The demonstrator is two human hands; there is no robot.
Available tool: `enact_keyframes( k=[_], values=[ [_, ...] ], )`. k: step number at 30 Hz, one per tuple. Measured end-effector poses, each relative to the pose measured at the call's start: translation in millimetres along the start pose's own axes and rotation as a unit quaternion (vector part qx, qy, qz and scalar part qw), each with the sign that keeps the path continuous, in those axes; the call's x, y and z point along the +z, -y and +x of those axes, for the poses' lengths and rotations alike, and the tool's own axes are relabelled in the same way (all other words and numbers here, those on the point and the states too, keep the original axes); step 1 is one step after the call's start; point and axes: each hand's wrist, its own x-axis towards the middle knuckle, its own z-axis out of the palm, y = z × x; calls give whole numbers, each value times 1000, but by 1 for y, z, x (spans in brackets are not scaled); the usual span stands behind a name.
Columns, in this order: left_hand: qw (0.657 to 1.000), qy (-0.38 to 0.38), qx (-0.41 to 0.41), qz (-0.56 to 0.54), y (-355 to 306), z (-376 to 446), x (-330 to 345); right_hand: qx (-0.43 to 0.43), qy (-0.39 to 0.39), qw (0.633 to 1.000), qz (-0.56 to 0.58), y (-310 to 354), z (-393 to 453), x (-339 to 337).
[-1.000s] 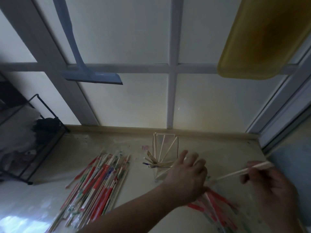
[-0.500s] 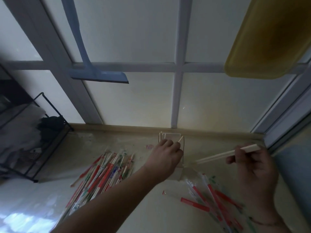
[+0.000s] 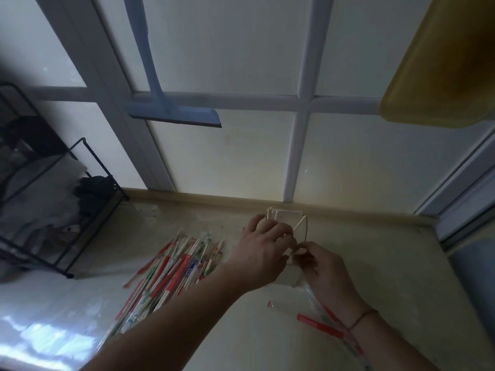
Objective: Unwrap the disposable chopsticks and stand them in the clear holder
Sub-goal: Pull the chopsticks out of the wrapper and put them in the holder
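Clear holder (image 3: 290, 219) was gripped by my left hand (image 3: 263, 250), so I judged the right hand (image 3: 318, 266), pinching chopsticks, should lower them in slowly, upright.

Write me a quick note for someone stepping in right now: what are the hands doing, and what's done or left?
Left hand: fingers curled over the holder, gripping its top.
Right hand: at the holder's near side, fingers pinched; what they hold is hidden.
Done: a few bare chopsticks stand in the holder; empty wrappers lie at the right.
Left: the wrapped pile on the counter.
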Motion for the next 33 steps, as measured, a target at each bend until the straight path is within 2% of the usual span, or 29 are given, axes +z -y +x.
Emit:
enact_keyframes(
  k=[4,7,9,11,13,15,17,20,23,25,29,33],
  values=[
    [999,-7,-33,-23,-2,-16,-6,4,12,1000,-16,-5,-5,5],
    [986,-95,-85,-106,1,-43,-7,15,-17,1000,-22,-12,-16,1],
    [960,-158,-187,-137,6,-74,0,49,-57,997,-33,-21,-23,-2],
    [924,-165,-325,-116,13,-113,14,95,-100,990,-31,-31,-29,-3],
    [905,-94,-412,-54,20,-153,30,138,-130,982,-13,-40,-33,-3],
    [894,24,-448,4,24,-186,39,182,-142,973,-6,-46,-39,-5],
    [884,109,-451,48,26,-207,42,237,-148,960,-6,-49,-47,-4],
    [881,160,-440,60,28,-216,44,300,-152,942,-13,-45,-66,17],
    [887,167,-423,86,35,-208,41,272,-111,956,-12,-28,-83,53],
    [889,192,-403,99,39,-203,40,244,-51,968,-16,-6,-85,75],
    [872,283,-386,107,38,-185,30,205,16,978,-33,11,-76,111],
    [848,393,-313,170,42,-162,27,139,62,987,-59,25,-60,123]
  ],
)
